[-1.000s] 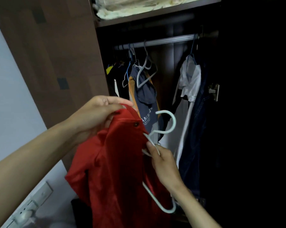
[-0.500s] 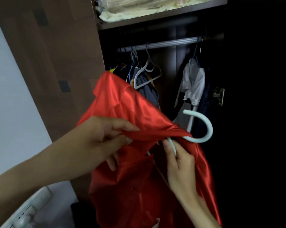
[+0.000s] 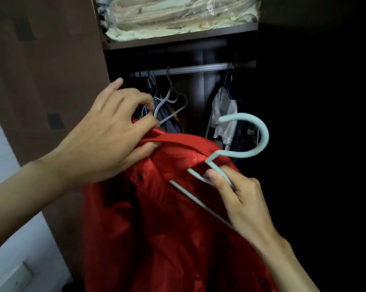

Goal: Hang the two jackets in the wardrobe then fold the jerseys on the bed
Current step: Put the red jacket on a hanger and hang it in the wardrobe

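Before the wardrobe (image 3: 51,81), red jacket (image 3: 156,228) collar pinched in left grip (image 3: 112,140), hanger (image 3: 241,148) in right grip (image 3: 241,199).

Quick count of what's visible: one red jacket (image 3: 167,218), one pale blue hanger (image 3: 241,148) with it, and two hands, left hand (image 3: 106,140) and right hand (image 3: 241,199). One wardrobe (image 3: 51,70) with one metal rail (image 3: 188,70). One empty grey hanger (image 3: 169,102) on that rail. Other clothes hang there too, can't tell how many. One wrapped bundle of bedding (image 3: 178,15) up top.
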The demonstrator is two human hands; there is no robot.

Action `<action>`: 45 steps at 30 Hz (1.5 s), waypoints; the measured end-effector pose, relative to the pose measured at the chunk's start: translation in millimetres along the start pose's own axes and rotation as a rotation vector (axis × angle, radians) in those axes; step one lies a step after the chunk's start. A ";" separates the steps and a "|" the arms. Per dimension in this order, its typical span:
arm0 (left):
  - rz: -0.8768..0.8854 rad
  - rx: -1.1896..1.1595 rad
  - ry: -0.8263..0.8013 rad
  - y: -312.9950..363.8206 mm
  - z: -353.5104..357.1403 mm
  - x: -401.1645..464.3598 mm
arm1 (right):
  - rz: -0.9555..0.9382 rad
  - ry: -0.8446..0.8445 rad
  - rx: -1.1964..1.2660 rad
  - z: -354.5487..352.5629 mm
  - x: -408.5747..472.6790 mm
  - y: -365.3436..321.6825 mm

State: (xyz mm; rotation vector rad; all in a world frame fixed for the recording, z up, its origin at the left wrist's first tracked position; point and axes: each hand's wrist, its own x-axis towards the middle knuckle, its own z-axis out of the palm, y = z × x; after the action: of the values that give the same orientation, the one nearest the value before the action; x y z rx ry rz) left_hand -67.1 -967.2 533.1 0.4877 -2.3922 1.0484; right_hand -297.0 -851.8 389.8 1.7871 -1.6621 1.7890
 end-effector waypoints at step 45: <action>-0.598 -0.574 -0.076 -103.4 12.8 -104.1 | 0.510 -0.302 0.413 106.9 30.6 107.3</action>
State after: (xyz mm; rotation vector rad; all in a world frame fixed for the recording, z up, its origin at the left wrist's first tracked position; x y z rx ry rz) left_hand 66.0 -1030.1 528.1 0.9441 -2.2387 0.0791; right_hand -315.2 -988.0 319.2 2.0077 -2.1483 2.3068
